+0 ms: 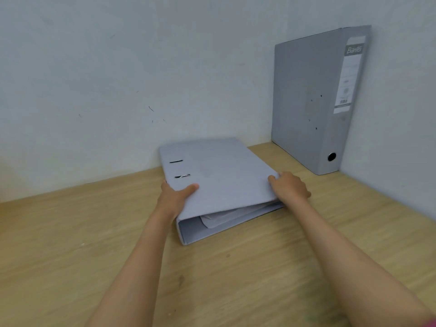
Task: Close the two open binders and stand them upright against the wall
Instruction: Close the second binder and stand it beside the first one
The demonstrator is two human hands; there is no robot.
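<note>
Here, a pale wall [118, 67] fills the far side of the scene and turns a corner at the right, and a light wooden table [70, 244] runs up to meet it. In that far right corner a grey binder [304, 102] stands upright, closed, its labelled spine facing the near right and its back to the wall. Near the middle of the table, close to the far wall, a second, lighter grey binder [224, 171] lies flat, its cover lowered almost shut, with a narrow gap at the near edge where white sheets [221, 219] show inside. Two small metal slots [179, 168] sit in the cover near its left side. The left hand [175, 197] grips the binder at its near left corner, thumb lying on top of the cover and fingers out of sight behind the spine. The right hand [290, 187] curls over the cover's right edge, fingertips pressing down on it.
</note>
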